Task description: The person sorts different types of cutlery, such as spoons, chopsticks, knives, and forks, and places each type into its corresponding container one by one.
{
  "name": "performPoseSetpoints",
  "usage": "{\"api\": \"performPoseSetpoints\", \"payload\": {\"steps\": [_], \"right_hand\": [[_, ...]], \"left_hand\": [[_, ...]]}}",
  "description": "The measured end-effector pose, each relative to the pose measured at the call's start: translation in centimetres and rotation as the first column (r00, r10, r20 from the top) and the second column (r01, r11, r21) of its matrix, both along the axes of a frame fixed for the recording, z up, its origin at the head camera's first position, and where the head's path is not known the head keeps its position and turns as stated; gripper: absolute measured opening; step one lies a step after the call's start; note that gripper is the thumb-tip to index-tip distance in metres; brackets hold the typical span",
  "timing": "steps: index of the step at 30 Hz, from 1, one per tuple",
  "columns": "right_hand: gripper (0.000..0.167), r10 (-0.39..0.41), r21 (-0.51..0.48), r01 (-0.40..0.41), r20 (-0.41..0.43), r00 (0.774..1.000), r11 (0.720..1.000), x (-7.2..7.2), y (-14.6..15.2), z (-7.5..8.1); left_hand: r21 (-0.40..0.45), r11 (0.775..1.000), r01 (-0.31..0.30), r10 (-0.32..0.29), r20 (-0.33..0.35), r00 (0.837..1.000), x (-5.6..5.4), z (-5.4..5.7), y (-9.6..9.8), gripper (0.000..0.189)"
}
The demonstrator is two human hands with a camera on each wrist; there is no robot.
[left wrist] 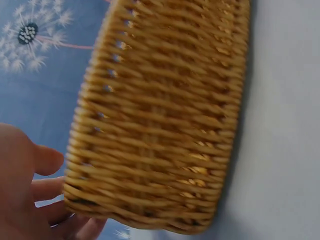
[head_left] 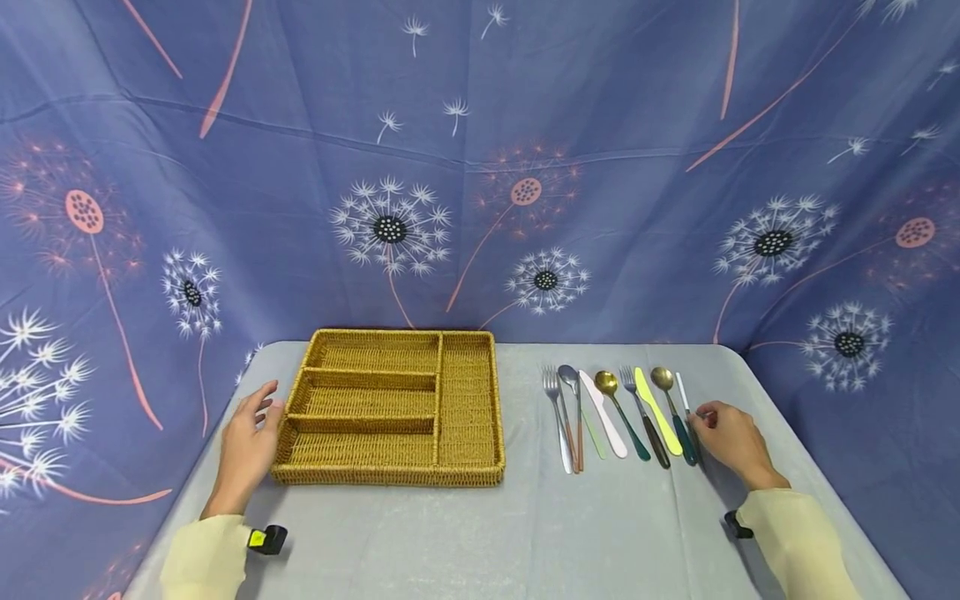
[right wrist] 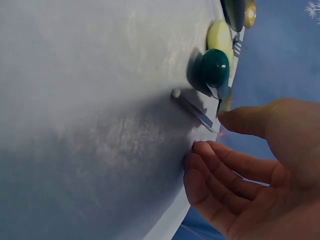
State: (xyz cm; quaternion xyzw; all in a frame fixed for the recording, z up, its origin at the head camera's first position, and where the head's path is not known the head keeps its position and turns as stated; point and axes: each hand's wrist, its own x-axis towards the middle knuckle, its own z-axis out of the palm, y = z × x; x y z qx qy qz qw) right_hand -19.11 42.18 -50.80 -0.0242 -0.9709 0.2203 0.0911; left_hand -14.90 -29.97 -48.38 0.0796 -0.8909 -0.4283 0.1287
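A woven tan cutlery basket (head_left: pixel 467 477) with several compartments lies left of centre on the table. My left hand (head_left: pixel 251 437) is at its left side, fingers loosely bent; in the left wrist view the fingertips are right at the corner of the woven wall (left wrist: pixel 155 125). To the right, my right hand (head_left: pixel 731 442) hovers low beside a slender utensil (head_left: pixel 682 392) with a white upper end and a dark lower part, the last in a row of cutlery. In the right wrist view a gap shows between thumb (right wrist: pixel 245 120) and fingers, with the utensil's rounded end (right wrist: pixel 176 93) just beyond.
Left of the slender utensil lie a gold spoon with green handle (head_left: pixel 681 429), a yellow knife (head_left: pixel 658 412), a dark-handled fork (head_left: pixel 652 429), another gold spoon (head_left: pixel 606 383), a pink knife (head_left: pixel 603 412), a grey spoon (head_left: pixel 568 377) and a silver fork (head_left: pixel 551 385). Dandelion-print cloth (head_left: pixel 637 208) hangs behind.
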Motion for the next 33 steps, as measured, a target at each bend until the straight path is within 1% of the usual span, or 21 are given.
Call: {"api": "performPoseSetpoints", "payload": {"steps": [3, 6, 10, 13, 16, 22, 29, 33], "right_hand": [[0.032, -0.007, -0.002, 0.007, 0.026, 1.000, 1.000, -0.3, -0.1, 0.0], [0.030, 0.002, -0.004, -0.002, 0.026, 1.000, 1.000, -0.6, -0.3, 0.3], [0.028, 0.018, -0.003, -0.018, 0.019, 1.000, 1.000, -0.9, -0.6, 0.4], [0.026, 0.008, -0.006, -0.008, 0.024, 1.000, 1.000, -1.0, -0.6, 0.4], [0.023, -0.017, -0.022, 0.018, 0.044, 0.999, 1.000, -1.1, -0.6, 0.3], [0.018, -0.059, -0.049, 0.063, 0.081, 0.995, 0.997, -1.3, -0.8, 0.4], [0.018, -0.076, -0.022, 0.078, 0.079, 0.994, 0.997, -1.5, -0.9, 0.5], [0.019, -0.084, -0.026, 0.086, 0.085, 0.993, 0.996, -1.6, -1.0, 0.5]], "left_hand": [[0.006, 0.999, 0.032, -0.032, 0.090, 0.995, -0.5, -0.8, -0.5, 0.055], [0.018, 0.998, 0.064, -0.067, 0.176, 0.982, -0.8, -1.3, -0.8, 0.061], [0.036, 0.996, 0.076, -0.083, 0.242, 0.967, -1.1, -1.7, -1.1, 0.070], [0.044, 0.996, 0.078, -0.087, 0.272, 0.958, -1.2, -1.9, -1.2, 0.075], [0.037, 0.995, 0.088, -0.095, 0.287, 0.953, -1.3, -2.0, -1.1, 0.077], [0.015, 0.996, 0.082, -0.083, 0.261, 0.962, -1.2, -2.2, -0.7, 0.074], [0.002, 0.996, 0.091, -0.089, 0.244, 0.966, -1.1, -2.2, -0.5, 0.074], [-0.019, 0.995, 0.100, -0.093, 0.236, 0.967, -1.1, -2.2, -0.5, 0.073]]}}
